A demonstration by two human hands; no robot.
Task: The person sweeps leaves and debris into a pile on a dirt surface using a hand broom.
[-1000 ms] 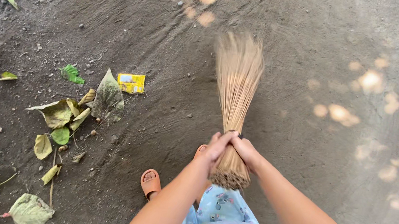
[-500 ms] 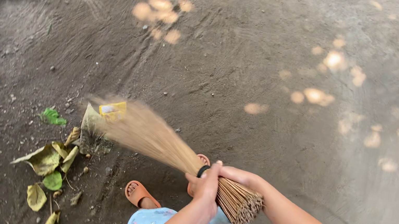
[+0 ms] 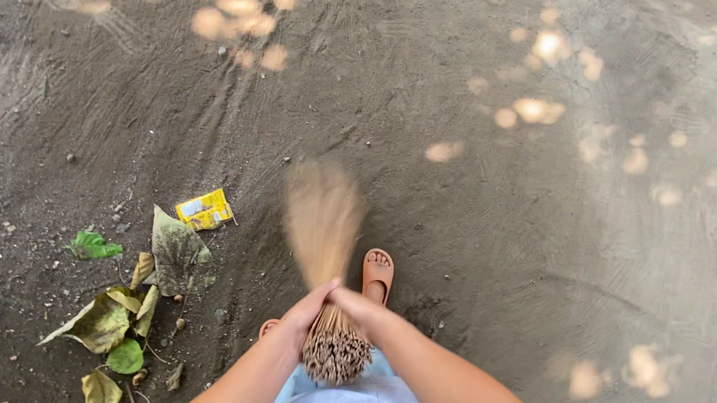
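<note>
The left hand (image 3: 304, 312) and the right hand (image 3: 357, 306) are both clamping the bound end of the stick broom (image 3: 325, 268), just in front of the person's waist and beside the sandalled foot (image 3: 377, 275). For an effective stroke, the bristle tips should be skimming the dirt ground (image 3: 489, 212), driving toward the leaf pile (image 3: 141, 292) and yellow wrapper (image 3: 205, 208). The broom's long axis is running from the hands upward in view, its blurred fan end pointing away from the body

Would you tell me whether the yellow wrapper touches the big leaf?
Apart: the head view shows dark soil between the yellow wrapper and the big leaf.
</note>
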